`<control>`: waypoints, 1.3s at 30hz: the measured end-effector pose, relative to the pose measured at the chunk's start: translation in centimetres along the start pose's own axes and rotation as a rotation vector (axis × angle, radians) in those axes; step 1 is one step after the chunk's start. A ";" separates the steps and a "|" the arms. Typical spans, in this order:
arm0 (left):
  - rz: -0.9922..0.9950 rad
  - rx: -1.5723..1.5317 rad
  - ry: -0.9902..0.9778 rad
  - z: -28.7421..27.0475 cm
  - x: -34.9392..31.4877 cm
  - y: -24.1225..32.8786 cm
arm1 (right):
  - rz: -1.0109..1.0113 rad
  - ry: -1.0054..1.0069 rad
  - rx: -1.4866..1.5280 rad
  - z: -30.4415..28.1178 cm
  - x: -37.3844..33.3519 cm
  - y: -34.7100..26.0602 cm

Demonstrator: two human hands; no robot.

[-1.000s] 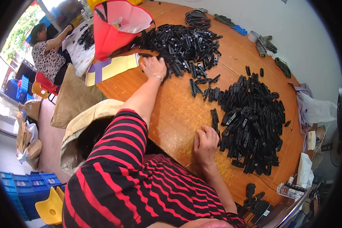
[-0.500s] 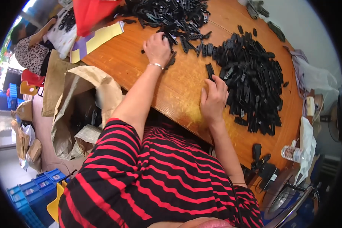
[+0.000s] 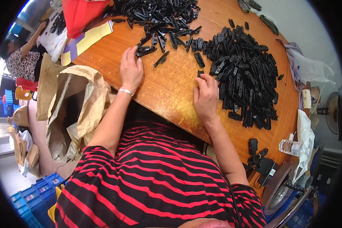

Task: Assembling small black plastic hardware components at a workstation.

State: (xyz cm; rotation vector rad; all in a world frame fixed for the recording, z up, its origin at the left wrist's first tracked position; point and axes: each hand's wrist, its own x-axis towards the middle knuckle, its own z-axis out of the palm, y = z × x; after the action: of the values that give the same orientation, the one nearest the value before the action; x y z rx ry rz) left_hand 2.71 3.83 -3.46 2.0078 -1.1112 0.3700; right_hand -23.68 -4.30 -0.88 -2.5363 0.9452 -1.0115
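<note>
L hand (image 3: 131, 72) by blk plastic pcs (image 3: 146, 52), fingers loose, released.
R hand (image 3: 206, 97) at small blk pc (image 3: 200, 72) on bench (image 3: 167, 93), can't tell grip; btl label (image 3: 293, 147) illegible.

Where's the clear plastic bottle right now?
In the head view, the clear plastic bottle is on the right, lower than the big clip pile, beside the white plastic sheet.
</note>
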 end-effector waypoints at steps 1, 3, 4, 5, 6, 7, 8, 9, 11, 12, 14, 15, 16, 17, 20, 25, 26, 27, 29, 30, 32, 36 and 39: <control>-0.039 -0.009 -0.052 -0.2 -0.3 -0.1 | 0.002 -0.006 0.001 0.0 0.0 0.1; -0.017 -0.016 -0.061 -0.5 -0.3 -0.2 | -0.039 -0.005 0.021 0.1 -0.2 0.4; 0.001 0.025 -0.078 -0.6 -0.3 -0.1 | -0.031 -0.015 0.020 0.2 -0.2 0.4; 0.020 0.065 -0.097 -0.7 -0.3 0.0 | -0.032 -0.022 0.034 0.4 -0.1 0.4; 0.002 0.058 -0.120 -0.9 -0.3 0.1 | -0.036 -0.030 0.046 0.5 -0.1 0.4; -0.005 0.051 -0.135 -0.9 -0.2 0.2 | -0.026 -0.042 0.039 0.4 0.0 0.4; 0.005 0.070 -0.145 -0.9 -0.2 0.3 | -0.032 -0.059 0.074 0.3 0.0 0.4; 0.015 0.094 -0.157 -1.2 -0.2 0.4 | -0.038 -0.078 0.114 0.1 -0.1 0.2; -0.009 0.057 -0.200 -1.1 0.1 0.9 | -0.021 -0.111 0.140 -0.2 -0.3 0.3; 0.005 0.070 -0.216 -1.4 0.5 1.2 | -0.025 -0.122 0.144 -0.3 -0.1 0.2; 0.018 0.068 -0.229 -1.5 0.4 1.7 | -0.009 -0.142 0.144 -0.7 -0.3 -0.1; -0.013 0.076 -0.261 -1.6 0.4 1.8 | -0.013 -0.132 0.143 -0.8 0.0 -0.2; -0.021 0.081 -0.270 -1.8 0.3 1.7 | -0.005 -0.160 0.142 -0.8 0.1 -0.4; -0.028 0.088 -0.275 -1.9 0.3 1.6 | 0.000 -0.185 0.143 -0.9 0.3 -0.5; -0.033 0.062 -0.255 -1.7 0.1 1.5 | -0.044 -0.170 0.141 -0.6 0.7 -0.4; 0.045 0.024 -0.171 -1.1 -0.1 1.7 | -0.111 -0.107 0.099 -0.5 0.2 0.1; 0.039 0.020 -0.140 -1.1 -0.3 1.7 | -0.115 -0.102 0.096 -0.5 0.2 0.4; 0.037 0.016 -0.111 -1.1 -0.4 1.4 | -0.146 -0.095 0.062 -0.4 0.3 0.5; 0.048 -0.004 -0.080 -0.9 0.0 1.1 | -0.172 -0.079 0.022 -0.1 0.7 0.0; 0.073 0.027 -0.064 -0.7 0.2 1.3 | -0.134 -0.082 -0.029 -0.3 1.0 -0.3; 0.124 0.084 0.020 -0.4 0.8 2.4 | -0.069 -0.108 -0.107 -0.6 1.5 -0.7; 0.028 0.148 -0.103 1.0 1.4 3.4 | -0.049 -0.245 -0.317 -0.6 2.8 0.0; -0.007 0.169 -0.157 1.2 1.4 2.9 | -0.126 -0.216 -0.261 0.0 3.2 -1.3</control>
State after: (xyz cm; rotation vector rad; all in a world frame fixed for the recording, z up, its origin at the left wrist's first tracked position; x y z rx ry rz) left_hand 1.03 1.23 -2.01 2.2203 -1.2025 0.3159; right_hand -21.27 -5.39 1.37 -2.8800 0.9162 -0.6626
